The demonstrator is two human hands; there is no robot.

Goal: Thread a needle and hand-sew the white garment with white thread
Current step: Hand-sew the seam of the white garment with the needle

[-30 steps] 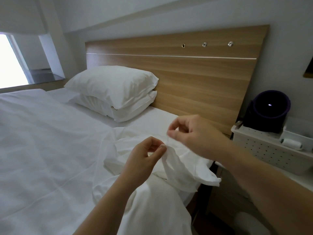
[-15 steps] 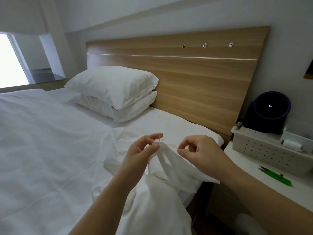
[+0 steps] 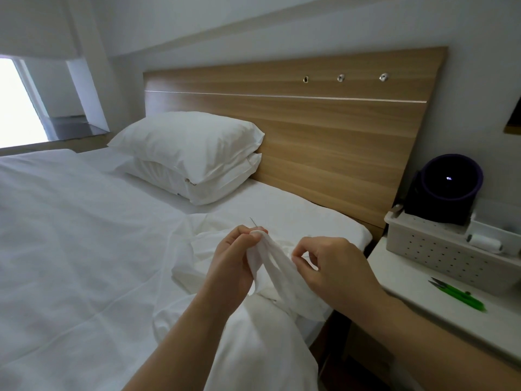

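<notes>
Crumpled white garment (image 3: 277, 266): left hand (image 3: 231, 263) pinches its fold, thin needle (image 3: 253, 222) poking up; right hand (image 3: 329, 266) pinches the cloth.

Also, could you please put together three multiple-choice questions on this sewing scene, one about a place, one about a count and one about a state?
1. Where do the green snips lie?
A. on the nightstand, near the basket
B. on the floor
C. on the windowsill

2. How many pillows are stacked by the headboard?
A. one
B. two
C. four

3. What is the left hand doing?
A. lying flat
B. pinching the white garment, with the needle sticking up
C. holding the snips

Answers:
1 A, they rest on the white top beside the bed.
2 B, one lies on the other.
3 B, its fingertips close on the fold.
</notes>
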